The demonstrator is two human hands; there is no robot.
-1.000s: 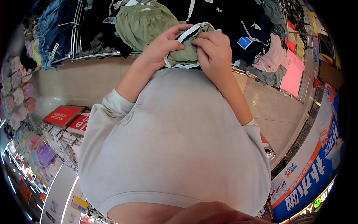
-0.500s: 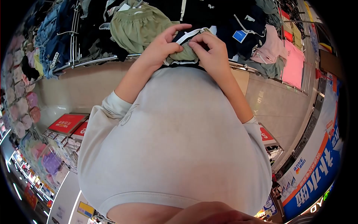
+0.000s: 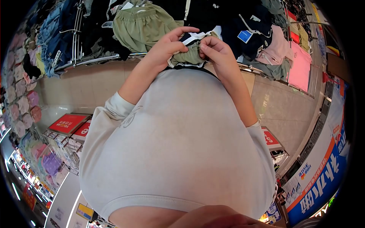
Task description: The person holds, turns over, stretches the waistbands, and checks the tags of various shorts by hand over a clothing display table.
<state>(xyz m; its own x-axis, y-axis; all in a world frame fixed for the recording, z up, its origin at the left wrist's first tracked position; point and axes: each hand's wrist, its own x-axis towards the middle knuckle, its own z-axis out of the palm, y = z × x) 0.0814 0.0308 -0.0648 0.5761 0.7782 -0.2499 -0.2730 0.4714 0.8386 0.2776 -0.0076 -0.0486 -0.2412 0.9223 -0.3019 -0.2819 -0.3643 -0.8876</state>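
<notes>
A small green garment (image 3: 187, 57) with white and dark trim is bunched between my two hands, close to the front of my shirt. My left hand (image 3: 170, 46) holds its left side, with the index finger stretched along the top edge and the thumb on the cloth. On the right side, my right hand (image 3: 217, 52) pinches the fabric between thumb and fingers. Green elastic-waist shorts (image 3: 140, 28) lie just beyond on the rack. Dark navy clothing (image 3: 255, 28) with a blue tag (image 3: 244, 36) is to the right.
A metal rail (image 3: 95, 61) runs along the front of the clothes display. Pink garments (image 3: 299, 68) hang at the right and blue denim (image 3: 57, 34) at the left. Red signs (image 3: 67, 124) stand on a rack at lower left, and a blue and orange banner (image 3: 319, 182) at lower right.
My right hand has shifted slightly and its fingers have curled more tightly on the cloth. The view has moved a little, and the garment's white trim is folded differently.
</notes>
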